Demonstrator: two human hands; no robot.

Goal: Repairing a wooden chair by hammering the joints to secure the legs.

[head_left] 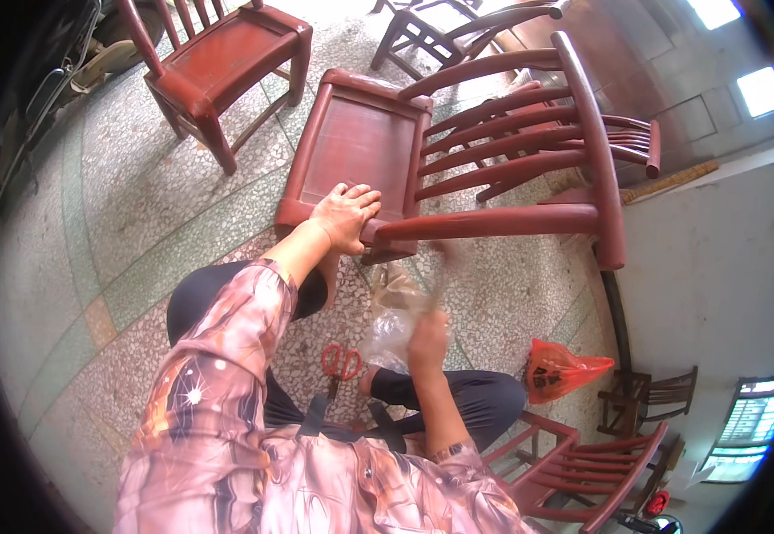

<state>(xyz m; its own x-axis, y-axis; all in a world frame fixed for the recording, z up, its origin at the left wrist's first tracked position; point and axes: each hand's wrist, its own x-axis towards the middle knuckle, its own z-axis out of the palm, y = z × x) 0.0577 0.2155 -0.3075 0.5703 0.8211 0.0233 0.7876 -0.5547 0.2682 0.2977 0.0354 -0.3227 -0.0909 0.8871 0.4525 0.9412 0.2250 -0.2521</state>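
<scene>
A dark red wooden chair (351, 147) lies tipped in front of me, its slatted backrest stretching to the right. My left hand (349, 216) rests flat on the near corner of its seat, fingers stretched out and nothing gripped. Below the seat, my right hand (429, 341) is closed around what looks like a hammer (445, 267), whose handle and head are smeared by motion. The hammer's head is near the underside of the chair's back post. Between my legs, a clear plastic bag (391, 329) sits on the floor, and scissors with red handles (342, 361) are beside it.
A red plastic bag (565, 369) stands on the speckled floor to the right. Another red chair (227, 67) is at the far left, with more chairs at the back and a slatted red one (574, 472) at lower right. A motorbike (44, 98) is at the left edge.
</scene>
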